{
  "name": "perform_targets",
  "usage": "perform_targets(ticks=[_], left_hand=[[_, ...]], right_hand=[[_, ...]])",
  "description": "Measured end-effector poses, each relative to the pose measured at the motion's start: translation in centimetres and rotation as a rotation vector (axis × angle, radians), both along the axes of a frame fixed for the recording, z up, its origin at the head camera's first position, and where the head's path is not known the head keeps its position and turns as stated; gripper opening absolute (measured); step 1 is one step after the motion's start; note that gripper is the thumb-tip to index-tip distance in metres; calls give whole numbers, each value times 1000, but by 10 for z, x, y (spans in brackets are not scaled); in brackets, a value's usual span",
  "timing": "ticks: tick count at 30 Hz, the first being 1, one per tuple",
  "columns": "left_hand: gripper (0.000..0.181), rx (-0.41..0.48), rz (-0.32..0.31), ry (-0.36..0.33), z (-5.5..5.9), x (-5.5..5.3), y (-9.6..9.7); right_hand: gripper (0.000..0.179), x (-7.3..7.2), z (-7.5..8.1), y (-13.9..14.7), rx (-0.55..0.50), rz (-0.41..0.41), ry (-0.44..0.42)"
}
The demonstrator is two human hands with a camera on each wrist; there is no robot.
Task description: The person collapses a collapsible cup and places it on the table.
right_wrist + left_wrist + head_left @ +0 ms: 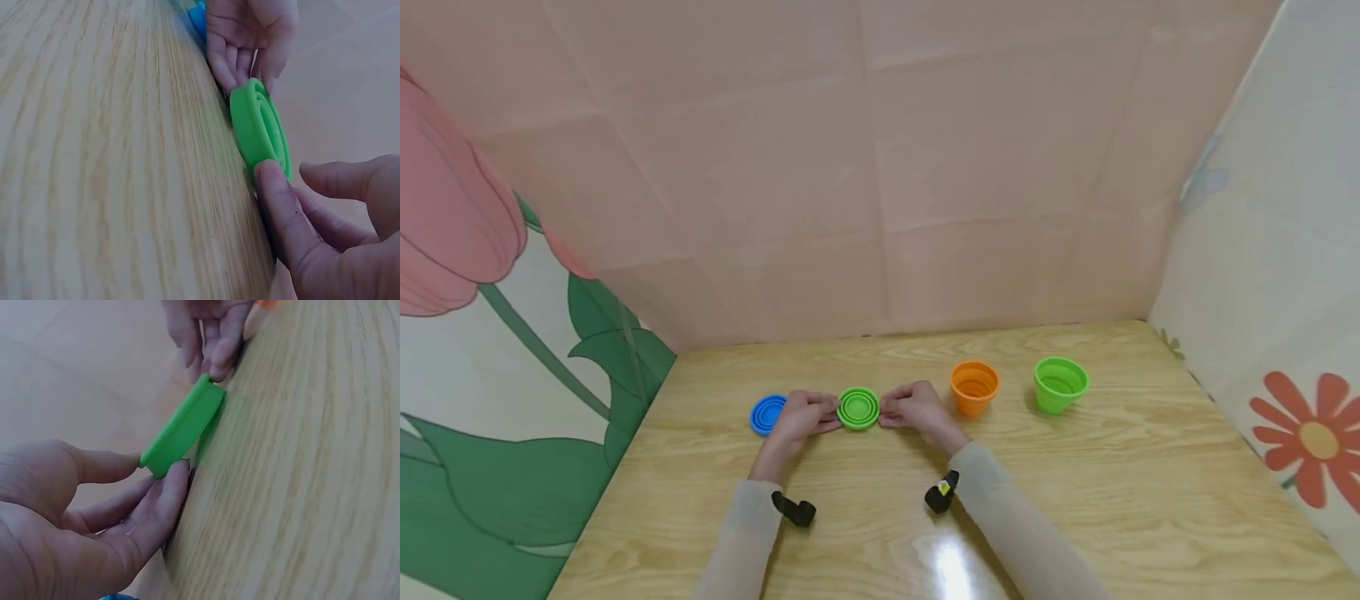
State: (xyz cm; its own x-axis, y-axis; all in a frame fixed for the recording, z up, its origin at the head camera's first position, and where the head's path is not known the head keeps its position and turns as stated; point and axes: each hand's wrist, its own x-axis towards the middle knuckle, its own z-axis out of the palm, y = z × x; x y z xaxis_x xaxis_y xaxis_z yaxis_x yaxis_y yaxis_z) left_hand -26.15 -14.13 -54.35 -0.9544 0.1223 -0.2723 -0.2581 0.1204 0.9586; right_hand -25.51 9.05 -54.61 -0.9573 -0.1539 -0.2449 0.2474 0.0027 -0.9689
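Observation:
A green collapsible cup, folded flat into concentric rings, is between the two hands at the middle of the table. My left hand pinches its left edge, thumb at the rim and fingertips under the side, as the left wrist view shows. On the opposite edge, my right hand touches the cup's side with a fingertip; its thumb stands a little apart from the rim. Just left of the left hand lies a flat blue collapsible cup, partly hidden by that hand.
Right of the right hand stands an orange cup, pulled out to full height. Farther right is another green cup, also expanded. The wooden table ends at a pink cloth backdrop. Flower-printed sheets flank both sides.

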Motion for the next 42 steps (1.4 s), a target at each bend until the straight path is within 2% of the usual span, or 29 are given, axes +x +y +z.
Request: perform_targets(ticks=[5, 8, 15, 18, 21, 26, 30, 36, 39, 42], left_hand=[[25, -46, 0, 12, 0, 0, 0], [25, -113, 3, 38, 3, 0, 0], [21, -410, -10, 148, 8, 1, 1], [20, -479, -2, 179, 8, 2, 0], [21, -474, 4, 184, 8, 4, 0], [25, -511, 21, 213, 19, 10, 2], [29, -562, 28, 290, 32, 13, 9], [29, -508, 19, 412, 53, 14, 31], [26, -471, -2, 479, 57, 12, 47], [23, -432, -44, 526, 57, 10, 61]], right_hand=[[17, -1, 1, -4, 37, -4, 8], [15, -1, 2, -7, 58, -12, 17], [16, -2, 1, -11, 86, -18, 8], [17, -3, 0, -12, 84, -8, 7], [18, -2, 1, -12, 72, -1, 20], [21, 5, 11, -8, 54, 17, 55], [22, 15, 33, 2, 65, 30, 100], [25, 30, 72, 26, 41, 40, 171], [31, 37, 87, 42, 22, 31, 195], [34, 42, 96, 55, 29, 11, 234]])
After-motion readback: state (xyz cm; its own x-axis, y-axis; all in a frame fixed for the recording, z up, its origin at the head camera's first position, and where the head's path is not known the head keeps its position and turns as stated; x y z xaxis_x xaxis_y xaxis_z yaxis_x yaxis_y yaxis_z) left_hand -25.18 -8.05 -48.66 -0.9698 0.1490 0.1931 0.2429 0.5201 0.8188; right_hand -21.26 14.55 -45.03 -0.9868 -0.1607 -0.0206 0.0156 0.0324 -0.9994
